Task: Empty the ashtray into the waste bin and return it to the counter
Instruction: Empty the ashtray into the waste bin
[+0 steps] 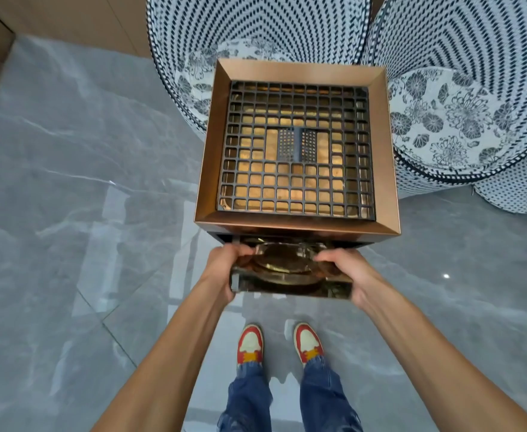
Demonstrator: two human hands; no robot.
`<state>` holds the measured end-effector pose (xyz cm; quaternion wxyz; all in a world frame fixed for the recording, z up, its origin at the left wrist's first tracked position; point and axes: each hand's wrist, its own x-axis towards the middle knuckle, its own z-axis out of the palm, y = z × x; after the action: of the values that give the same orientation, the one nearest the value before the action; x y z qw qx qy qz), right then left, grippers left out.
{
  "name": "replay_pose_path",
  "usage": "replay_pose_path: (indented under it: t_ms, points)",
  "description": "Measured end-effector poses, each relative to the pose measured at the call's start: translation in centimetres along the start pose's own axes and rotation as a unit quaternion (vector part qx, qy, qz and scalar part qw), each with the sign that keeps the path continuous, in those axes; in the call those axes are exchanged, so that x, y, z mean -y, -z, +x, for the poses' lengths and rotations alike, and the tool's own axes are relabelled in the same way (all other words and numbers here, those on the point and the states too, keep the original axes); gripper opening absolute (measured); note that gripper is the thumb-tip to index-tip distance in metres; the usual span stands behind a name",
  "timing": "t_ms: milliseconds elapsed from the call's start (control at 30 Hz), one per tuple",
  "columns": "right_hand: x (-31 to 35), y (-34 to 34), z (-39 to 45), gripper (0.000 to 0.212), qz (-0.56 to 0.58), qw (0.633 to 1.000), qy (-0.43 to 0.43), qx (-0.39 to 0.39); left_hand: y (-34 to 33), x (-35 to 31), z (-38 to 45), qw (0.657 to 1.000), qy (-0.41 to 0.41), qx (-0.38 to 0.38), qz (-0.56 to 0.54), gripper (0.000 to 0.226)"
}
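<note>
While gripping a shiny metal tray (290, 277) at its two short ends, left hand (223, 269) clamped on the left end, right hand (344, 271) clamped on the right end, fingers curled over the rim, thumbs near the top edge. Both hands closed on it, none free. Tray held level, just in front of a slot (290, 240) under the top frame of a square copper-coloured waste bin (206, 169); far edge of tray at or just inside the slot mouth, cannot tell which. Round reflective shape in the tray, contents unclear; ash or butts not made out. Black grid grate (296, 151) seated in the bin top, small perforated plate (296, 145) at its centre.

Judged stage: tray likely the ashtray part of the bin, either coming out for dumping or going back in; direction not readable from one frame. Emptying not confirmed. No desk in view, so return step looks still open.

Around: two patterned blue-white tub chairs (256, 42) behind the bin, grey marble floor (69, 182), red-white sneakers (249, 342) and jeans below.

No brand, label or readable writing anywhere.
</note>
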<state>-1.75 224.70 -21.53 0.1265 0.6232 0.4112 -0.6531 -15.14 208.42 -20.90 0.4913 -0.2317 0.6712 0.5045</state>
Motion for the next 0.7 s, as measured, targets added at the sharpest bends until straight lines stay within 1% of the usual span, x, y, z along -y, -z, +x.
replay_pose_path:
  t_ms: [100,200,333,400,467,500,567,700]
  points:
    - [-0.1,-0.14,0.43,0.04,-0.012,1.0,-0.011,-0.006,-0.08,-0.08,-0.17,1.0,0.015,-0.008,0.019,0.006]
    - [-0.33,-0.22,0.6,0.041,-0.011,1.0,-0.023,-0.01,-0.06,0.01,0.11,1.0,0.025,-0.005,0.014,0.01]
    - [-0.27,-0.12,0.69,0.039,0.002,1.0,0.021,-0.017,-0.26,-0.4,0.21,1.0,-0.02,-0.004,0.001,0.021]
    - [0.26,0.04,0.57,0.031,-0.002,1.0,0.01,-0.01,-0.26,-0.93,0.26,1.0,-0.007,0.001,-0.012,0.02]
    - [0.21,0.14,0.19,0.017,-0.006,1.0,-0.022,0.005,-0.22,-0.78,-0.14,1.0,0.027,0.008,-0.014,0.01]
    - [0.09,0.18,0.14,0.016,-0.013,0.999,-0.028,0.008,-0.22,-0.69,-0.31,0.999,0.035,0.008,-0.001,0.006]
    - [-0.09,0.13,0.32,0.021,-0.02,0.999,-0.027,-0.002,-0.26,-0.6,-0.63,0.999,0.031,-0.006,0.02,0.003]
    - [-0.65,-0.09,0.83,0.032,-0.032,0.999,-0.023,-0.002,-0.32,-0.19,-0.44,0.999,0.038,-0.012,0.023,0.006]
